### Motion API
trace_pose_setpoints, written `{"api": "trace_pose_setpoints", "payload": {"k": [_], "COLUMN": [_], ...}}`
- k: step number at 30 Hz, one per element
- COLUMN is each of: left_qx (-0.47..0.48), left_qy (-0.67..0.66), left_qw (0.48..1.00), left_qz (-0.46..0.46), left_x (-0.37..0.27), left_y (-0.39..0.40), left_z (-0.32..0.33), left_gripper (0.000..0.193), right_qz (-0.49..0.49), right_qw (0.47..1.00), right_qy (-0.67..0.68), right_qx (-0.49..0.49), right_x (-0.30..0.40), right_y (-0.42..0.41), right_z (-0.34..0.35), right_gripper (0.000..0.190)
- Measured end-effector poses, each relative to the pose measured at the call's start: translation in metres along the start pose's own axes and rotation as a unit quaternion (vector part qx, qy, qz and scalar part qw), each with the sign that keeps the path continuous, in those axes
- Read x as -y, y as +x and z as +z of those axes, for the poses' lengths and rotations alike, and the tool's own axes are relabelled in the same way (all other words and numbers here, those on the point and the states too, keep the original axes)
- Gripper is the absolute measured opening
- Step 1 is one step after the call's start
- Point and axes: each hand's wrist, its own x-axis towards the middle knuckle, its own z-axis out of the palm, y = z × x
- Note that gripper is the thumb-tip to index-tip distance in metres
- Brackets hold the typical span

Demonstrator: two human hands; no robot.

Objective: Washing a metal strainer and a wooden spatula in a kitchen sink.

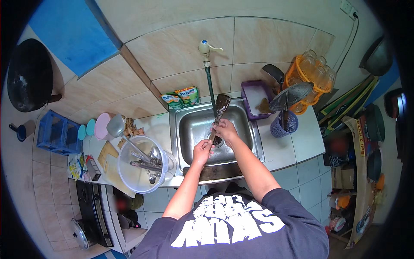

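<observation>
Over the stainless steel sink, both hands hold a dark wooden spatula upright, its broad wet end towards the faucet. My left hand grips the lower end of the handle. Higher up the handle, my right hand has its fingers around it. A dark green hose hangs from the faucet and ends behind the spatula. To the right of the sink is a purple tub with whitish liquid and a brownish scrubber.
Left of the sink stands a clear plastic tub with a ladle and other utensils. On the right are a purple perforated holder with utensils and an orange rack of glasses. Detergent packets lean behind the sink's left corner.
</observation>
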Motion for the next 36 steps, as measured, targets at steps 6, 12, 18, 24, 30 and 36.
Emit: {"api": "trace_pose_setpoints", "payload": {"k": [6, 12, 18, 24, 30, 36], "left_qx": [0.018, 0.015, -0.019, -0.077, -0.054, 0.147], "left_qy": [-0.011, -0.008, 0.104, 0.258, 0.267, 0.020], "left_qw": [1.000, 1.000, 0.994, 0.962, 0.962, 0.985], "left_qz": [0.007, -0.010, 0.023, 0.036, 0.035, -0.089], "left_x": [-0.015, -0.021, 0.006, 0.006, -0.021, -0.024], "left_y": [0.029, 0.051, 0.073, 0.107, 0.122, 0.110], "left_z": [0.021, 0.038, 0.038, 0.038, 0.073, 0.050], "left_gripper": [0.026, 0.036, 0.059, 0.073, 0.073, 0.072], "right_qz": [-0.026, -0.100, -0.135, -0.160, -0.195, -0.131], "right_qw": [0.999, 0.993, 0.984, 0.978, 0.961, 0.988], "right_qy": [-0.042, -0.044, -0.031, -0.034, -0.128, 0.039], "right_qx": [0.009, -0.054, -0.116, -0.132, -0.151, -0.069], "right_x": [0.004, 0.016, 0.028, 0.032, 0.034, 0.059], "right_y": [0.002, 0.015, 0.044, 0.049, 0.050, 0.026], "right_z": [-0.012, -0.020, -0.028, -0.019, -0.036, -0.021], "right_gripper": [0.033, 0.026, 0.023, 0.022, 0.026, 0.028]}}
